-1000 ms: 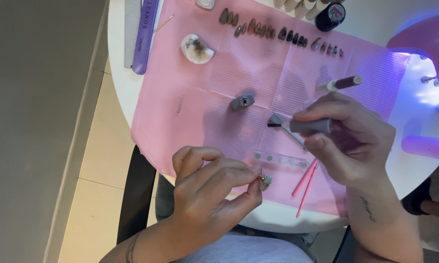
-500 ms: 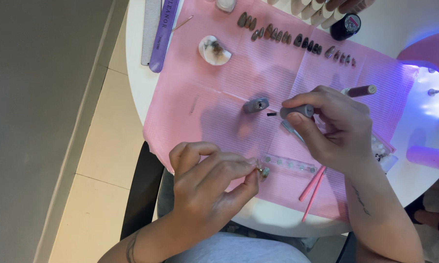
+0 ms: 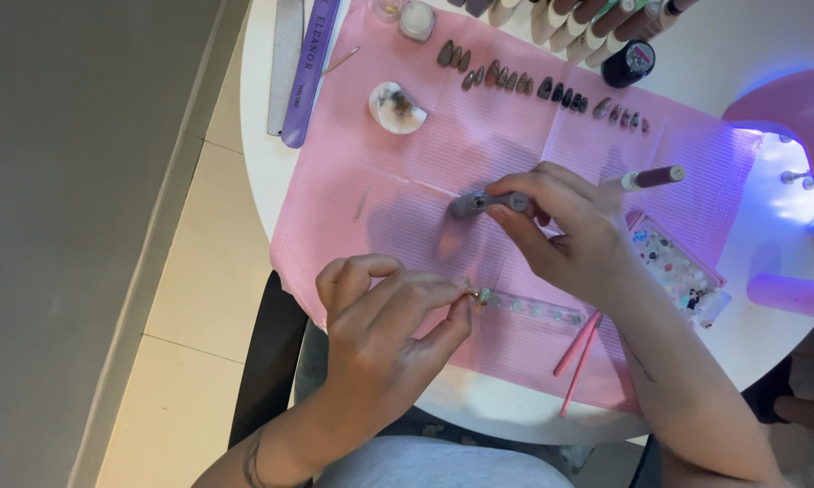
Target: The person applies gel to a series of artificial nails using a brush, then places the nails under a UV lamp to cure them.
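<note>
The work in hand looks like decorating a small press-on nail. The left hand (image 3: 380,325) pinches the tiny nail tip (image 3: 482,295) between thumb and fingertips, holding it just above the near part of the pink mat (image 3: 407,208), beside a clear strip of small gems (image 3: 533,309). The right hand (image 3: 570,230) has its fingers closed around a grey brush cap (image 3: 515,201), which it holds at or just touching the small grey bottle (image 3: 468,205) lying on the mat; whether the brush is inside cannot be told. A row of dark finished nails (image 3: 542,88) lies along the far edge, well apart. Judging from this, the step is loading the brush, and the next move calls for a steady, fine carry of the brush to the pinched nail without dripping.
</note>
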